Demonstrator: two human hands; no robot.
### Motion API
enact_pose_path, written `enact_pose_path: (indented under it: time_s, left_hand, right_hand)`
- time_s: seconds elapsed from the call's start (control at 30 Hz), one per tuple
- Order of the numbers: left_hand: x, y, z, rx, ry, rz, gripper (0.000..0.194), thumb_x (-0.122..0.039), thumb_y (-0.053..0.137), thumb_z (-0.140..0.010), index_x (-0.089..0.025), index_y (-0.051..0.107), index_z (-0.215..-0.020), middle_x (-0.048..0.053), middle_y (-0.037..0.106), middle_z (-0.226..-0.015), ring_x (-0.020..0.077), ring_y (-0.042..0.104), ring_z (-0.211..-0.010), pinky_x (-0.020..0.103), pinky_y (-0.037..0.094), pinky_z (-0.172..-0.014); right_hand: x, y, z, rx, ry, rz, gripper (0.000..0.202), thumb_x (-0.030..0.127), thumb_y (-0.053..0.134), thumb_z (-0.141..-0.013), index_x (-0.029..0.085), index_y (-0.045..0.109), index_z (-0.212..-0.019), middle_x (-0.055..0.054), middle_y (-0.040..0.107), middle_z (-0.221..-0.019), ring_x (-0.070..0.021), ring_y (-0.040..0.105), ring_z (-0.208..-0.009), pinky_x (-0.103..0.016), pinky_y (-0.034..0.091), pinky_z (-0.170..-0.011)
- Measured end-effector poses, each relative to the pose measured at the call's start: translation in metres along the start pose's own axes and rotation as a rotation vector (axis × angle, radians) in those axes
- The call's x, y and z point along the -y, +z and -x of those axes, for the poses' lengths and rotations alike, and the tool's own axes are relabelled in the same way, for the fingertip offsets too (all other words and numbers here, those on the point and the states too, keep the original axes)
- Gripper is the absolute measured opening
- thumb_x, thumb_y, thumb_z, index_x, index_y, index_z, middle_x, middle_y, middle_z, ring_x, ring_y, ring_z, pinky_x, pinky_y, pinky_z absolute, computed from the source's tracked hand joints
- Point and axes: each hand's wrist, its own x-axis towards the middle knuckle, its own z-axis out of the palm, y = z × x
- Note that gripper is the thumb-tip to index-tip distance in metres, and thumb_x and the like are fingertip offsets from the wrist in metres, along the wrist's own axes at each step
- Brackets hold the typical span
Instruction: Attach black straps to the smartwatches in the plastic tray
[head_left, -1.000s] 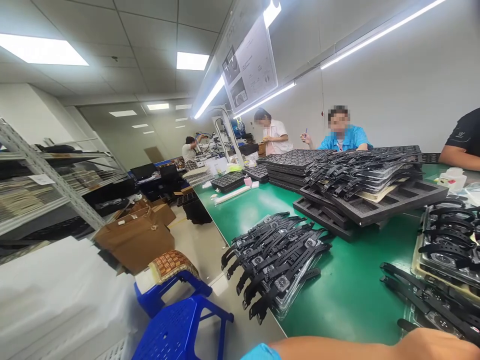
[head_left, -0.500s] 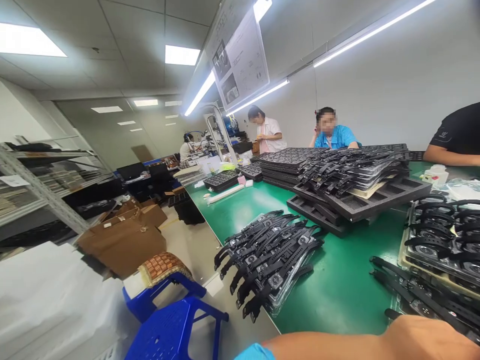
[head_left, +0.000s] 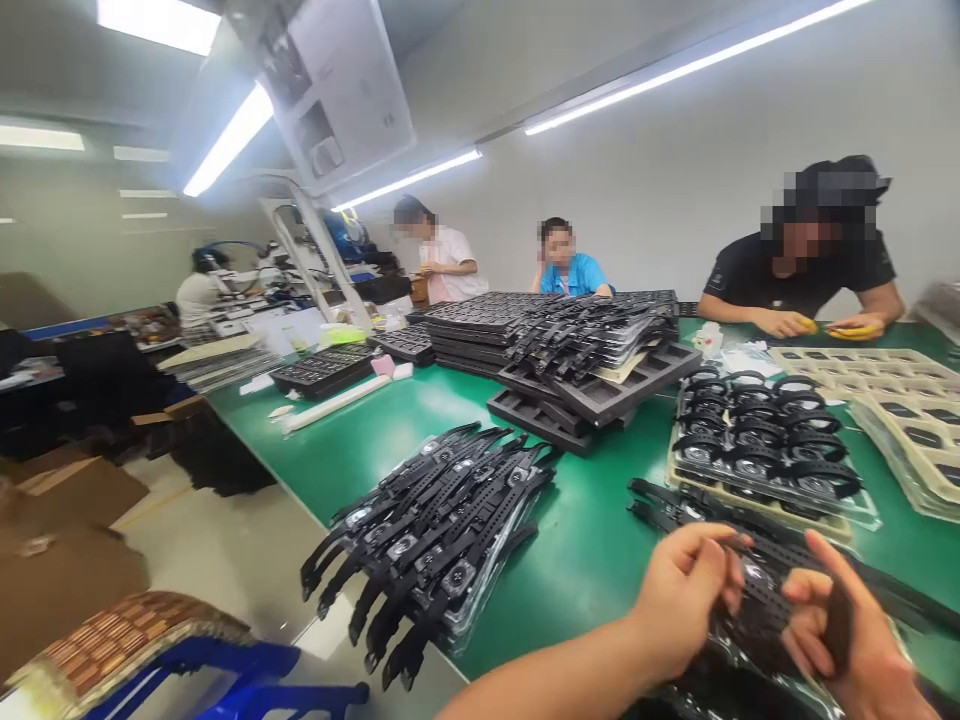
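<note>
At the lower right, my left hand (head_left: 686,600) is closed, its thumb and fingertips pinched at a black watch strap (head_left: 787,555). Facing it, my right hand (head_left: 862,640) has its index finger raised and the other fingers curled round a dark strap piece (head_left: 838,625). Whether both hands grip the same watch I cannot tell. Below and behind them lie more black-strapped smartwatches (head_left: 667,508) on a clear tray, partly hidden by my hands. To the left, a clear tray full of smartwatches (head_left: 431,530) overhangs the table edge.
On the green table (head_left: 585,540) stand stacked black foam trays (head_left: 630,385) with watches on top. Looped watches (head_left: 757,440) fill another tray, near beige trays (head_left: 915,425). Co-workers sit or stand across the table. Blue stools (head_left: 247,675) are at lower left.
My view has swung right, so the table's things sit further left. Both my hands now show at the watches; before, only one forearm and a blurred hand did.
</note>
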Motion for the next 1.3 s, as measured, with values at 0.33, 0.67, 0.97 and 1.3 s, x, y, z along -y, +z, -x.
enact_pose_path:
  time_s: [0.33,0.67,0.97,1.3]
  left_hand:
    - [-0.019,0.006,-0.002,0.073,-0.171,0.224,0.044,-0.051,0.077,-0.083,-0.018,0.068,-0.111,-0.002,0.054,-0.07,0.0083,0.044,-0.06,0.023,0.033,-0.061]
    - [-0.016,0.004,0.003,0.123,-0.144,-0.006,0.053,-0.058,0.075,-0.081,-0.017,0.072,-0.114,0.001,0.062,-0.075,0.0094,0.046,-0.061,0.024,0.038,-0.063]
    - [-0.017,0.004,0.004,0.02,-0.169,-0.062,0.055,-0.061,0.076,-0.076,-0.017,0.076,-0.108,0.006,0.069,-0.091,0.0118,0.051,-0.068,0.025,0.044,-0.067]
    - [-0.022,0.005,0.002,0.128,-0.264,-0.004,0.053,-0.061,0.075,-0.079,-0.013,0.073,-0.1,-0.004,0.048,-0.062,0.0052,0.032,-0.052,0.019,0.026,-0.051]
  right_hand:
    - [0.013,0.002,0.021,-0.035,-0.424,0.395,0.012,0.033,0.065,-0.095,0.028,0.07,-0.104,-0.004,0.073,-0.105,-0.0202,0.07,-0.097,-0.027,0.058,-0.086]
    - [0.022,0.009,0.02,-0.074,-0.432,0.418,0.01,0.031,0.067,-0.092,0.027,0.075,-0.096,-0.005,0.078,-0.098,-0.0226,0.074,-0.087,-0.032,0.062,-0.08]
    - [0.028,0.015,0.021,-0.022,-0.313,0.43,0.012,0.034,0.07,-0.089,0.027,0.078,-0.095,-0.006,0.08,-0.098,-0.026,0.075,-0.087,-0.036,0.062,-0.079]
    - [0.038,0.009,0.023,0.098,-0.299,0.313,0.016,0.035,0.063,-0.095,0.027,0.075,-0.102,-0.007,0.074,-0.108,-0.0258,0.069,-0.1,-0.038,0.056,-0.09]
